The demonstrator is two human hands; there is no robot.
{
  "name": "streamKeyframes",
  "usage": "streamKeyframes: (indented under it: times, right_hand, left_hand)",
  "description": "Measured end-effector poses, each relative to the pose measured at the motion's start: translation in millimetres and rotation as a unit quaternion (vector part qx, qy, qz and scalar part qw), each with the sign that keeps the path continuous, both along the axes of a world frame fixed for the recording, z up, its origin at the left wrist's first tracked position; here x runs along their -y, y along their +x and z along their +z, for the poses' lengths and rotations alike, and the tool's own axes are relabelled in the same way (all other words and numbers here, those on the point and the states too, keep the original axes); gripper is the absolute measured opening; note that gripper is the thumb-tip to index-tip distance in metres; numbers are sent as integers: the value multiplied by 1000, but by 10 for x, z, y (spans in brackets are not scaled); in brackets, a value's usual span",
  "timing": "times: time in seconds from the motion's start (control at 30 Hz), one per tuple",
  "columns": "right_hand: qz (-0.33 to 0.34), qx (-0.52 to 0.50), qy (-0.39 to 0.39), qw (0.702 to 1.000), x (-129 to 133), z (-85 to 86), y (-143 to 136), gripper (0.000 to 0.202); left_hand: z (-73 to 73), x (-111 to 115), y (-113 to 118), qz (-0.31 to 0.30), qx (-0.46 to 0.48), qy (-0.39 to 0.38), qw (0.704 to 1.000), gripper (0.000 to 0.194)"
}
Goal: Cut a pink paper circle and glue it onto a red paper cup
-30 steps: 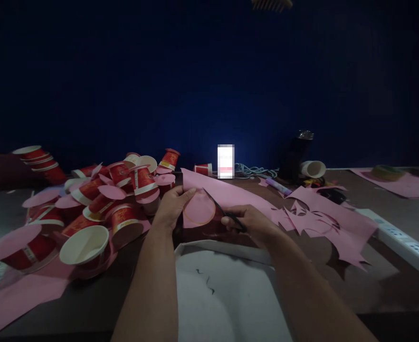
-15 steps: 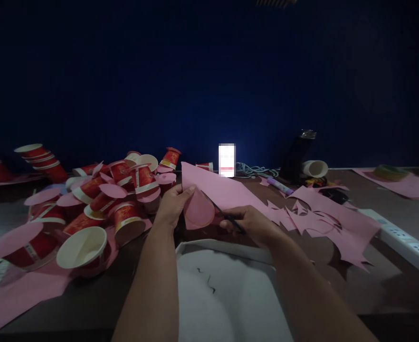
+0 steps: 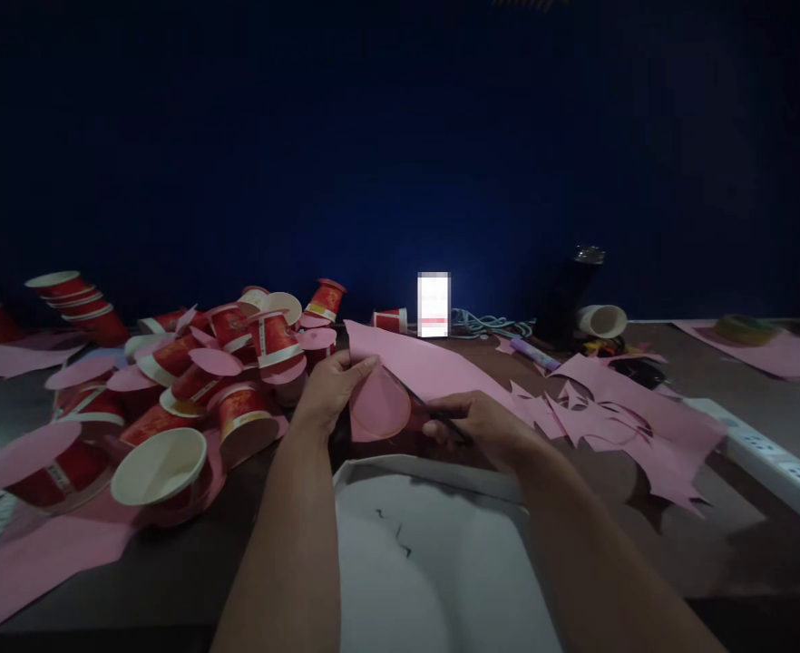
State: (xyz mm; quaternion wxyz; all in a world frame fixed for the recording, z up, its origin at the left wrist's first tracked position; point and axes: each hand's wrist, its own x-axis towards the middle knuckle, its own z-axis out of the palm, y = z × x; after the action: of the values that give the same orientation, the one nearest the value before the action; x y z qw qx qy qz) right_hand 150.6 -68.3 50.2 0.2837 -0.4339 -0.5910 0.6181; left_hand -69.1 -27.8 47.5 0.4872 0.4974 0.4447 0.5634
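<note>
My left hand (image 3: 330, 390) pinches the left edge of a pink paper sheet (image 3: 434, 358) between thumb and fingers. On the sheet's lower corner a circle outline (image 3: 381, 404) is drawn, and a cut runs along its upper right side. My right hand (image 3: 472, 426) is closed around the handles of dark scissors (image 3: 441, 415), whose blades lie in the paper at the circle's right edge. Beneath both hands is a white box lid or tray (image 3: 434, 562) with dark squiggles on it.
Red paper cups (image 3: 274, 345) with pink paper discs heap up on the left. Pink paper scraps (image 3: 610, 422) lie on the right, beside a white power strip (image 3: 767, 449). A purple marker (image 3: 534, 354), coiled cables (image 3: 492, 324) and a bright blurred screen (image 3: 434, 306) stand along the back.
The far left corner of the pink sheet has dropped slightly. Both hands stay almost in place, still on the sheet and the scissors.
</note>
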Motion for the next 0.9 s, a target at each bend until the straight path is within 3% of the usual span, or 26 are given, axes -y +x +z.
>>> streamKeyframes:
  times: [0.23, 0.63, 0.9]
  right_hand:
    - [3, 8, 39, 999, 4, 14, 13, 43]
    - [38, -40, 8, 998, 70, 109, -57, 40]
    - [48, -43, -10, 998, 47, 43, -36, 44]
  left_hand:
    - [-21, -14, -14, 18, -34, -5, 999, 42]
    - [-5, -6, -22, 45, -139, 27, 989, 38]
    - [15, 10, -29, 30, -148, 35, 988, 39]
